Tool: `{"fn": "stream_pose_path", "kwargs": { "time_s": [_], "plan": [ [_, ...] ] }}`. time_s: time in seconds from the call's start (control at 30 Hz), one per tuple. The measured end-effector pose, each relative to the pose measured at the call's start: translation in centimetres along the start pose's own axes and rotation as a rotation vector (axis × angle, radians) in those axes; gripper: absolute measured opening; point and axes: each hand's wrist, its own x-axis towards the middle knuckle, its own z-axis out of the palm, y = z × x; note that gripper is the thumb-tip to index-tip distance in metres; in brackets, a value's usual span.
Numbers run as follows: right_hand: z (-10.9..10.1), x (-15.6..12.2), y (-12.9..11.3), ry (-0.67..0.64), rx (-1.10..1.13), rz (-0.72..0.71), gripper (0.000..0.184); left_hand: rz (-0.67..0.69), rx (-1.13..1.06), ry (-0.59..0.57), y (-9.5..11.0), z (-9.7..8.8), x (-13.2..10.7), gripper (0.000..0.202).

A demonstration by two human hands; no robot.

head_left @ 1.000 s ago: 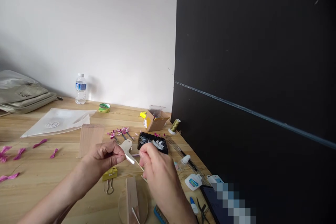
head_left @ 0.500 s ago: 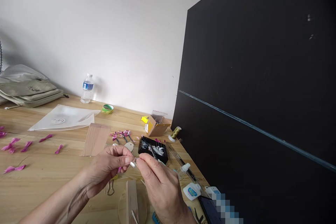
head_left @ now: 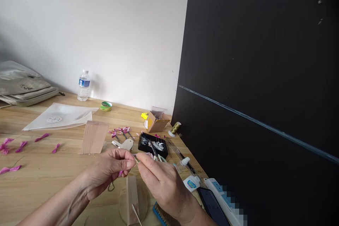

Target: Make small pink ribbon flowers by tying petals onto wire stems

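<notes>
My left hand (head_left: 112, 171) is closed in a pinch, thumb against forefinger. A bit of pink material (head_left: 120, 173) shows below its fingers, its full shape hidden. Close beside it, my right hand (head_left: 164, 182) is also pinched, fingertips nearly meeting those of the left. Something thin and pale (head_left: 136, 158) spans the small gap between the fingertips, too small to name. Under the hands lies a wooden block (head_left: 131, 194) on a clear round disc (head_left: 143, 203). Behind the right hand are scissors (head_left: 154, 148) on a black tray (head_left: 144, 144).
Pink bows (head_left: 21, 146) lie at the left. Pink flower stems (head_left: 123, 132), a wooden board (head_left: 94, 137) and a cardboard box (head_left: 156, 122) stand farther back. At right are a thread spool (head_left: 175, 129), a glue bottle (head_left: 191, 183), a phone (head_left: 213, 204), a brush (head_left: 165, 215) and a black panel (head_left: 251, 77).
The white, shiny piece seen at the left fingertips earlier no longer shows. My right fingertips have shifted slightly left and up. The view has tilted down and turned a little right.
</notes>
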Motion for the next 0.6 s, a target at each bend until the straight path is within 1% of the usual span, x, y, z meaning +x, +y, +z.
{"fn": "stream_pose_path", "kwargs": {
  "time_s": [0.03, 0.1, 0.17, 0.23, 0.3, 0.4, 0.47, 0.53, 0.6],
  "plan": [
    [0.1, -0.1, 0.0, -0.013, 0.009, 0.008, 0.030, 0.004, 0.012, -0.004, -0.1, 0.0, 0.0, 0.024],
    [0.5, -0.5, -0.1, -0.040, 0.067, 0.077, 0.031, 0.014, 0.043, -0.004, -0.2, 0.1, 0.0, 0.025],
    [0.9, -0.8, -0.4, -0.037, 0.157, 0.203, 0.033, 0.036, 0.097, 0.012, -0.1, 0.3, 0.1, 0.026],
    [1.3, -1.0, -0.8, -0.017, 0.240, 0.366, 0.032, 0.107, 0.200, 0.041, -0.1, 0.5, 0.2, 0.026],
    [1.5, -1.0, -1.3, -0.001, 0.309, 0.534, 0.026, 0.253, 0.380, 0.073, -0.1, 0.7, 0.2, 0.025],
    [1.7, -0.5, -1.7, -0.008, 0.425, 0.771, 0.020, 0.526, 0.735, 0.155, -0.4, 0.7, 0.3, 0.022],
    [1.7, -0.1, -1.7, -0.029, 0.501, 0.902, 0.020, 0.638, 0.886, 0.211, -0.6, 0.5, 0.4, 0.023],
    [1.5, 0.0, -1.3, -0.063, 0.556, 0.989, 0.022, 0.641, 0.898, 0.214, -0.7, 0.3, 0.5, 0.024],
    [1.1, -0.2, -0.9, -0.076, 0.535, 1.004, 0.021, 0.548, 0.790, 0.202, -0.8, 0.1, 0.6, 0.022]
  ]
}}
